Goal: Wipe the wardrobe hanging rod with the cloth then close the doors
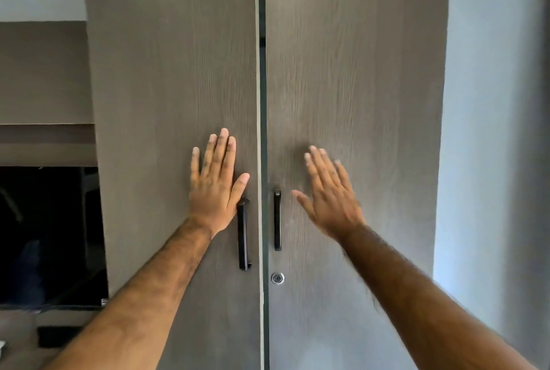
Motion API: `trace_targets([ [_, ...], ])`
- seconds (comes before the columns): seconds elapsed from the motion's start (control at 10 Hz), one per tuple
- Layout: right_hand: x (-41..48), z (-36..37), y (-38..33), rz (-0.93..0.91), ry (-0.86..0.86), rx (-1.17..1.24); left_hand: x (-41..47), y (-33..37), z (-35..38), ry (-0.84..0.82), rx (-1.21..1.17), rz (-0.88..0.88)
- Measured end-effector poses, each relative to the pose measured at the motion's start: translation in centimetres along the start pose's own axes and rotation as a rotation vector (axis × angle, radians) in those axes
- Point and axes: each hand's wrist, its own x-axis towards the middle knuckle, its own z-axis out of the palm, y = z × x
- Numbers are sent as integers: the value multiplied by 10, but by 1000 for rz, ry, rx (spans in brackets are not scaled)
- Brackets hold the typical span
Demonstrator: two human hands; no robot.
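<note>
Two tall grey-brown woodgrain wardrobe doors, left door (172,72) and right door (357,72), filling the frame's centre, nearly shut with a narrow dark gap between. Black vertical handle (243,234) and handle (277,220) flanking the gap; round lock (277,278) below.

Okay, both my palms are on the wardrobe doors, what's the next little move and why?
Probably a gentle push forward with both hands. The left hand lies flat on the left door and the right hand is at the right door, yet a thin dark gap still shows between them, so they look not quite shut.
</note>
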Motion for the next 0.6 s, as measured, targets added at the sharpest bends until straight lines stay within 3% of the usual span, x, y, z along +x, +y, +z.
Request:
trace_targets([
  [0.3, -5, 65, 19, 42, 101, -148, 14, -9, 55, 70, 130, 54],
  [0.5, -9, 51, 17, 32, 80, -122, 19, -11, 66, 55, 147, 52],
  [0.6, -10, 22, 23, -37, 44, 12, 20, -8, 67, 50, 166, 47],
])
